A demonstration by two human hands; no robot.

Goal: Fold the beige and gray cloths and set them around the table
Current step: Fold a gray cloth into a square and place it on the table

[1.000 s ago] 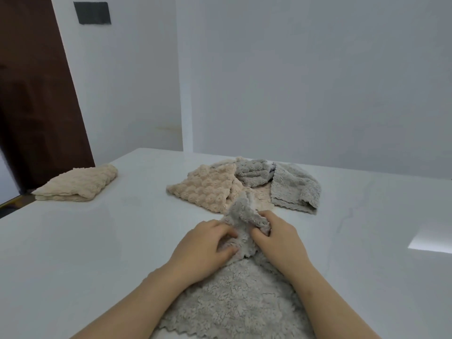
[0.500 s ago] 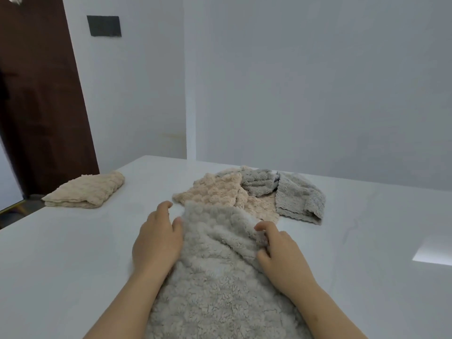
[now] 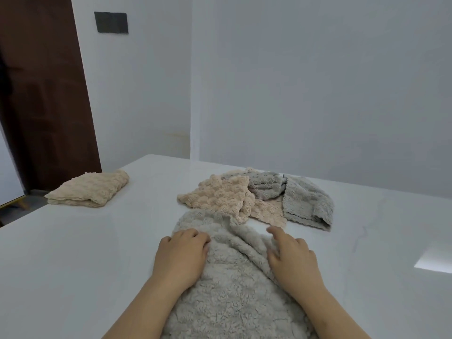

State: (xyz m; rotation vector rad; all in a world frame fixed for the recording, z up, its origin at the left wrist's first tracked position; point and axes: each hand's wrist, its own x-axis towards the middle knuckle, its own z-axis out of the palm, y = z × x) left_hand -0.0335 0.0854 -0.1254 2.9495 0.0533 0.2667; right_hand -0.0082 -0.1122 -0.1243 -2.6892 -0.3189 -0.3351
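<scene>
Gray cloth (image 3: 234,289), mid-fold on tabletop (image 3: 73,265): left hand (image 3: 182,255) and right hand (image 3: 291,258) rest flat, gripping nothing; best smoothed outward, edges squared before the next fold.

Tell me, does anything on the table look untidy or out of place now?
The heap of beige and gray cloths in the middle of the table lies crumpled and overlapping, unlike the folded beige cloth near the left edge. The gray cloth that the left hand and right hand touch is wrinkled too. Nothing looks spilled or damaged.
</scene>
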